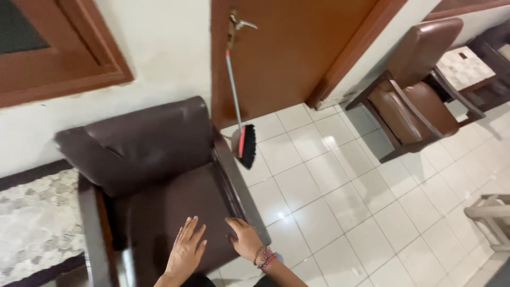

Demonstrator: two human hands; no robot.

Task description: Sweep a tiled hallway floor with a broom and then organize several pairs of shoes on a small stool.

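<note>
Both hands (186,250) flat on armchair seat (175,202); no grip

No packages, labels, signs or screens visible anywhere.

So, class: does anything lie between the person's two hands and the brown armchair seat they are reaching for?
Nothing visible does. The left hand lies flat on the brown armchair seat, and the right hand rests at its front corner by the armrest. The broom leans against the door beyond the chair, apart from both.
</note>
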